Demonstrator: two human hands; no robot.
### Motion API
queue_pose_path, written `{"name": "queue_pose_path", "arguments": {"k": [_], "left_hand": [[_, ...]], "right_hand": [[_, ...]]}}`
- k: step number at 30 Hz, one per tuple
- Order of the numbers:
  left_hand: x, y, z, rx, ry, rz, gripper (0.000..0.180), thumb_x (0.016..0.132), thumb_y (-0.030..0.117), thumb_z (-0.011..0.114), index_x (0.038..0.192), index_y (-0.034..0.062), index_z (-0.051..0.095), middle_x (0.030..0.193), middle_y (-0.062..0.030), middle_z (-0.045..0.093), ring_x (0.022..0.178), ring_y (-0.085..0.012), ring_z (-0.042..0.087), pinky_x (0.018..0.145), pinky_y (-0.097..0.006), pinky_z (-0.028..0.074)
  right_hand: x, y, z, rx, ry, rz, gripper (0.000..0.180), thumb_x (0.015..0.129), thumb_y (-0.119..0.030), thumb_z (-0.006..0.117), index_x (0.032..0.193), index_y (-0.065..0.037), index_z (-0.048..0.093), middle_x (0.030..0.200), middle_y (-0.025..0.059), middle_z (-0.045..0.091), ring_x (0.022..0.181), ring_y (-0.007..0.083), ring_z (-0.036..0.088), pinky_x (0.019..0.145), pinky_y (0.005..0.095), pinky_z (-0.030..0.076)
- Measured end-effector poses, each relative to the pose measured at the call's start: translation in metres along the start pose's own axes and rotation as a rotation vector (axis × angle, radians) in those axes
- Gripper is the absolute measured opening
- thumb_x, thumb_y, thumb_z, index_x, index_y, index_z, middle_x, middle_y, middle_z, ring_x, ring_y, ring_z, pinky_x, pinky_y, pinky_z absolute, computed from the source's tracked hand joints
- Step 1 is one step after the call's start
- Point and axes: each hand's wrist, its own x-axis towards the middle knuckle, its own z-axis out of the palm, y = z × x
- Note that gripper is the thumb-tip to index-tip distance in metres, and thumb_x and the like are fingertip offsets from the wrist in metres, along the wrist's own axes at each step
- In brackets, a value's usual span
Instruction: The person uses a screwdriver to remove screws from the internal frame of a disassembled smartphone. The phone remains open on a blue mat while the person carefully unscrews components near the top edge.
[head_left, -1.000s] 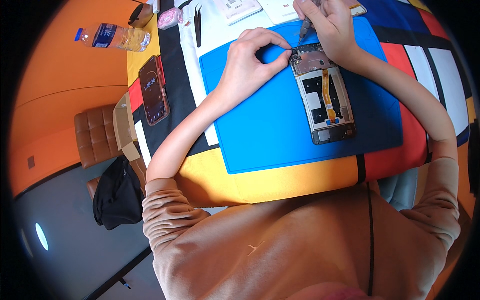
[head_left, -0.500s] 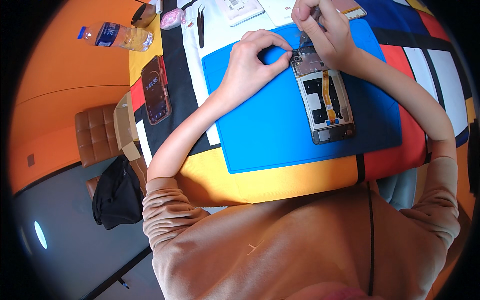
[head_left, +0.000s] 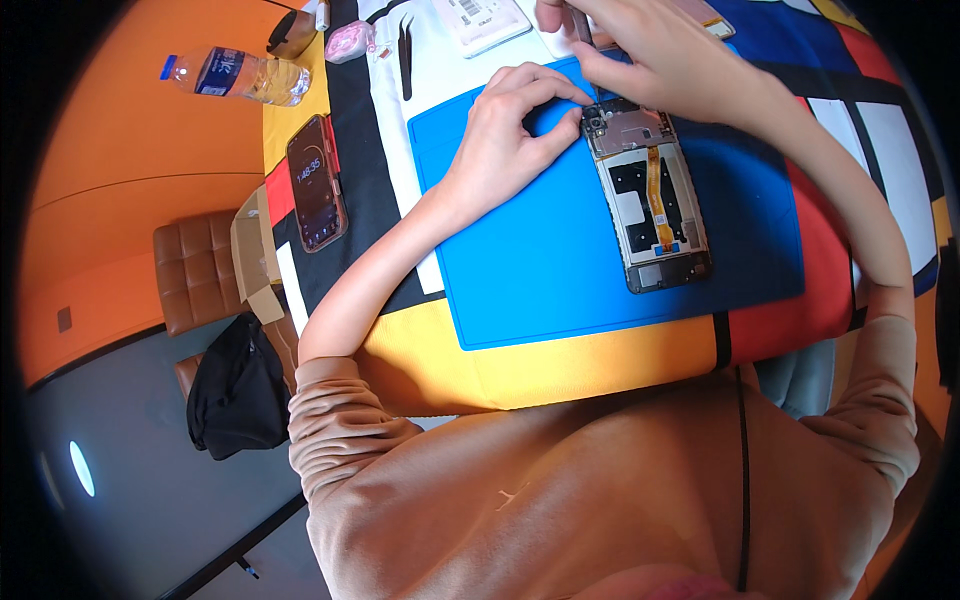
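An opened phone (head_left: 630, 207) lies on a blue mat (head_left: 530, 265), its back cover off. An orange ribbon cable (head_left: 657, 195) runs down its middle, and a camera block sits in its upper left corner. My left hand (head_left: 508, 125) has thumb and forefinger closed on that corner's edge. Just above the phone's top end, my right hand (head_left: 645, 60) grips a slim grey screwdriver (head_left: 581, 28) standing steeply. The screwdriver's tip comes down near the upper left corner; whether it touches is too small to tell.
Left of the mat lie black tweezers (head_left: 405, 60) and a second phone (head_left: 318, 185) with a lit screen. Beyond are a water bottle (head_left: 240, 75), a pink-and-white object (head_left: 348, 41) and a brown cup (head_left: 292, 35). A white box (head_left: 482, 25) stands behind the mat.
My right hand has shifted up and tilted over, with the screwdriver still in it, uncovering more of the phone's upper right. My left fingers stay at the phone's corner.
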Motion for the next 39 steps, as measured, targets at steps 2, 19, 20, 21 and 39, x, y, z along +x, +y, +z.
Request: {"name": "queue_pose_path", "arguments": {"k": [2,19,20,21,39], "left_hand": [[0.0,-0.002,0.001,0.022,0.007,0.024,0.018,0.09,0.017,0.07,0.103,0.0062,0.077,0.108,-0.0099,0.069,0.107,-0.0251,0.061,0.095,-0.039,0.051],[-0.003,0.007,0.0,0.191,0.026,0.093,0.016,0.092,0.009,0.067,0.103,0.0065,0.078,0.106,-0.0078,0.072,0.103,-0.0226,0.067,0.093,-0.037,0.054],[-0.003,0.007,0.0,0.197,0.027,0.096,0.016,0.092,0.009,0.067,0.103,0.0065,0.078,0.106,-0.0077,0.072,0.103,-0.0225,0.067,0.093,-0.037,0.054],[-0.003,0.008,0.0,0.204,0.028,0.1,0.016,0.091,0.009,0.067,0.103,0.0065,0.078,0.106,-0.0077,0.072,0.103,-0.0224,0.067,0.093,-0.037,0.054],[-0.004,0.012,0.005,0.245,0.088,0.175,0.011,0.088,0.007,0.068,0.096,0.0035,0.075,0.101,-0.0081,0.069,0.093,-0.0253,0.066,0.089,-0.039,0.052]], "right_hand": [[0.006,0.005,-0.005,0.06,-0.062,0.004,0.027,0.093,-0.016,0.063,0.112,0.0,0.052,0.098,0.0154,0.055,0.08,0.0304,0.059,0.074,0.0419,0.05],[0.001,-0.004,-0.006,0.194,-0.064,0.101,0.032,0.093,-0.013,0.066,0.121,-0.003,0.055,0.1,0.011,0.054,0.084,0.02,0.057,0.072,0.0335,0.05],[0.0,-0.007,-0.003,0.187,-0.034,0.092,0.03,0.092,-0.013,0.066,0.119,-0.003,0.056,0.098,0.0104,0.055,0.082,0.0199,0.057,0.071,0.0336,0.05],[0.0,-0.01,-0.001,0.232,-0.029,0.127,0.028,0.091,-0.012,0.066,0.116,-0.003,0.058,0.095,0.0097,0.055,0.08,0.0199,0.057,0.07,0.0337,0.05],[0.004,-0.015,-0.003,0.159,0.001,0.22,0.024,0.089,-0.012,0.065,0.11,-0.003,0.058,0.094,0.0096,0.054,0.08,0.0229,0.057,0.071,0.0347,0.049]]}}
